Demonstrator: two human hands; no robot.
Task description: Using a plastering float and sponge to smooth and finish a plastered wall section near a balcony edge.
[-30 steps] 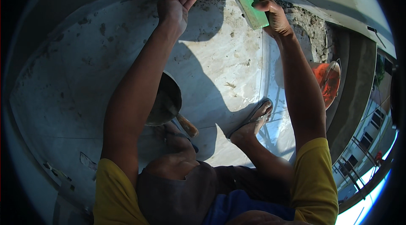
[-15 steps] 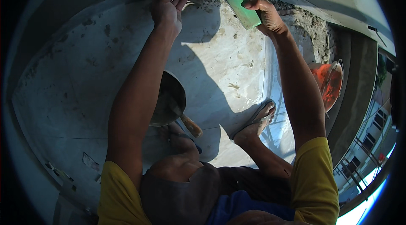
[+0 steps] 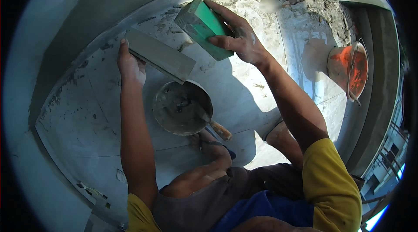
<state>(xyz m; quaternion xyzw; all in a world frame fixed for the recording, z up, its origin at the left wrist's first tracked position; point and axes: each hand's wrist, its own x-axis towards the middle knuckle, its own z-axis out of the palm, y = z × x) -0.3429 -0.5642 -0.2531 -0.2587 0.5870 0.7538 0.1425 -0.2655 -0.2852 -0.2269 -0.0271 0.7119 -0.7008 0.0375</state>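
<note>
My left hand point(image 3: 132, 67) grips one end of a flat grey tile strip point(image 3: 163, 53), with the thumb on its top edge. The strip slants down to the right, and its other end sits just above the rim of a round mixing bowl point(image 3: 157, 116). In my right hand point(image 3: 244, 40) is a green rectangular block point(image 3: 209, 25) with a grey, dirty end face. The thumb lies across its near side and the fingers along its far side. Grey mortar point(image 3: 174, 108) lies in the bowl, and a trowel's wooden handle point(image 3: 221, 131) sticks out over the rim.
A pale wall point(image 3: 104, 18) curves along the far side. An orange-stained bucket point(image 3: 344, 68) with a wire handle stands to the right, near a raised ledge point(image 3: 383, 88). Rubble point(image 3: 324, 14) lies along the far wall's base. My sandalled foot point(image 3: 213, 147) is beside the bowl.
Both hands have come away from the far wall, moving left and nearer. The grey strip now shows plainly in my left hand, and the green block has swung left. The whole view has shifted too.
</note>
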